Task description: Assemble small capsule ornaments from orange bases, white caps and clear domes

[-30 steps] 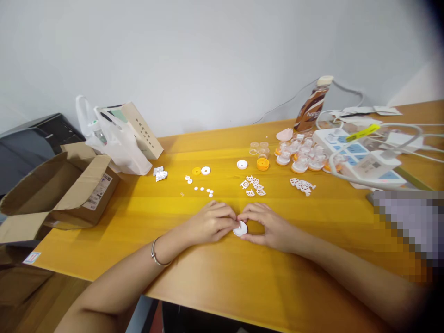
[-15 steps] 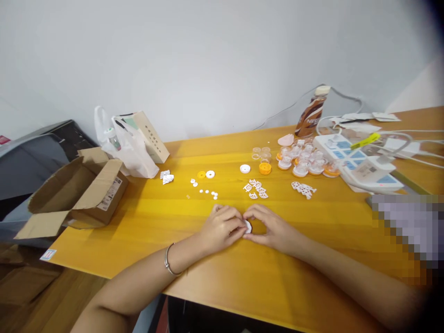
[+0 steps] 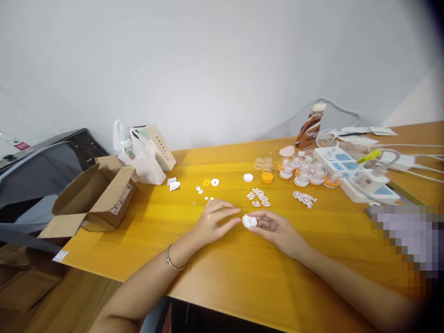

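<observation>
My right hand (image 3: pixel 274 228) lies palm-up on the yellow table (image 3: pixel 222 273) and holds a small white round part (image 3: pixel 249 221) at its fingertips. My left hand (image 3: pixel 213 221) rests just left of it, fingers spread, holding nothing, its fingertips a little short of the part. Beyond the hands lie small white dots (image 3: pixel 209 199), white wheel-shaped pieces (image 3: pixel 259 198), a white disc (image 3: pixel 248 177), an orange cap (image 3: pixel 267 177) and orange and white rings (image 3: pixel 210 182).
An open cardboard box (image 3: pixel 99 199) sits at the table's left edge beside a white plastic bag (image 3: pixel 144 157) and a paper carton. At the back right stand several clear-and-orange assembled parts (image 3: pixel 307 169), a brown drink bottle (image 3: pixel 310 127), a power strip (image 3: pixel 360 173) and cables.
My left hand has let go of the white part and opened. My right hand has turned palm-up with the part in it. The camera has shifted left and up.
</observation>
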`<state>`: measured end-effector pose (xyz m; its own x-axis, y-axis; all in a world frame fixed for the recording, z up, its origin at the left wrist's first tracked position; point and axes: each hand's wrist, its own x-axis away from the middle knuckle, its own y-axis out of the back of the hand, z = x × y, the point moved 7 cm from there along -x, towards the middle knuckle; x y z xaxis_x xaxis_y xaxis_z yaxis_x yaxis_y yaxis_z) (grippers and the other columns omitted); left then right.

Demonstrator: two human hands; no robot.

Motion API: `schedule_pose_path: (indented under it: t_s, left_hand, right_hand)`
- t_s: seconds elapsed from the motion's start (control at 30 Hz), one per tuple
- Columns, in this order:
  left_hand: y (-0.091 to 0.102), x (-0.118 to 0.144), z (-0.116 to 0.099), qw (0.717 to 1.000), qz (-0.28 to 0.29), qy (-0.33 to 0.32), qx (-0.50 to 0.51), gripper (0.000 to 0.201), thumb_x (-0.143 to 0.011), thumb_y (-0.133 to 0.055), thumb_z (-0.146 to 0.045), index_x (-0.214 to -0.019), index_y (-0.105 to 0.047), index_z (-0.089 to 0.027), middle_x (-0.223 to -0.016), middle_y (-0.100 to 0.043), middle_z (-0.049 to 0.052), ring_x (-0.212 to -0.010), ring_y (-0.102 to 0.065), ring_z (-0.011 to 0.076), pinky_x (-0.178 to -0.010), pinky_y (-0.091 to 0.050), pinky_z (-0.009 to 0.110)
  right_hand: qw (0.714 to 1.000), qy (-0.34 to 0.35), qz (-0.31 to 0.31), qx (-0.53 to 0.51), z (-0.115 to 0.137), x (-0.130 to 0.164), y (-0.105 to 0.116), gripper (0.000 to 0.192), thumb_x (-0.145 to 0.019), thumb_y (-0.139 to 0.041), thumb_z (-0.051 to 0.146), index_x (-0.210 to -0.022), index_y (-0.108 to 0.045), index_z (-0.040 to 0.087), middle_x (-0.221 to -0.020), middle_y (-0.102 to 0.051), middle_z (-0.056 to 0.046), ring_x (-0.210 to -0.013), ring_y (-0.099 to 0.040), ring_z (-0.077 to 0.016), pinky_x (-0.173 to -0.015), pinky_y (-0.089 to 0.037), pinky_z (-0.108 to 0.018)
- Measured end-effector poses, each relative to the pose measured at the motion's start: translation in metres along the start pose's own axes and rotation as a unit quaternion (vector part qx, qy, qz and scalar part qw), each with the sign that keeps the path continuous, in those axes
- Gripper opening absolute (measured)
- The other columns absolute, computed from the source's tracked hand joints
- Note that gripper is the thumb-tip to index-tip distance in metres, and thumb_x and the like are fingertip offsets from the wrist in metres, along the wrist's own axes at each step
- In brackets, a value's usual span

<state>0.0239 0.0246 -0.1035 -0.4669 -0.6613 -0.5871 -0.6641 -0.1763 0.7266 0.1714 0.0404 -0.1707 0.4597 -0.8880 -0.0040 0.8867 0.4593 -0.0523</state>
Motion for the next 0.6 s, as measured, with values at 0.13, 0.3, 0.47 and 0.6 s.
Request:
schedule_pose_path:
  t_s: [0.13,0.3,0.47,0.6]
  left_hand:
    - [0.018,0.002,0.063,0.986,0.055,0.147,-0.062,0.020,-0.082,-0.054,-0.024,-0.098,-0.063,-0.018,-0.090,-0.063,0.007,-0.085,-0.058,0.0166,-0.079,-0.044,0.031]
    - [0.020,0.010,0.106,0.967,0.095,0.222,-0.080,0.012,-0.075,-0.060,-0.019,-0.085,-0.064,-0.015,-0.082,-0.062,0.005,-0.074,-0.060,0.0142,-0.070,-0.047,0.025]
    - [0.012,0.010,0.106,0.961,0.109,0.228,-0.109,0.010,-0.078,-0.055,-0.017,-0.078,-0.064,-0.016,-0.081,-0.062,0.005,-0.076,-0.058,0.0155,-0.073,-0.045,0.027]
    - [0.011,0.009,0.105,0.958,0.119,0.226,-0.130,0.013,-0.080,-0.051,-0.018,-0.079,-0.064,-0.016,-0.083,-0.062,0.006,-0.078,-0.058,0.0160,-0.074,-0.044,0.028]
  right_hand:
    - [1.000,-0.013,-0.015,-0.004,-0.001,0.001,0.003,0.040,-0.063,-0.072,0.040,-0.095,-0.059,0.019,-0.093,-0.068,-0.007,-0.086,-0.064,-0.0197,-0.088,-0.046,-0.039]
    - [1.000,-0.011,-0.013,-0.011,-0.003,0.001,0.002,0.040,-0.062,-0.073,0.038,-0.095,-0.060,0.019,-0.094,-0.069,-0.007,-0.089,-0.064,-0.0205,-0.089,-0.046,-0.039]
    - [1.000,-0.012,-0.007,-0.015,-0.003,0.002,0.001,0.042,-0.062,-0.073,0.038,-0.098,-0.060,0.020,-0.094,-0.069,-0.007,-0.090,-0.064,-0.0211,-0.091,-0.045,-0.040]
    - [1.000,-0.012,-0.004,-0.003,-0.003,0.002,0.001,0.043,-0.062,-0.073,0.037,-0.100,-0.060,0.020,-0.093,-0.070,-0.007,-0.090,-0.064,-0.0214,-0.091,-0.045,-0.041]
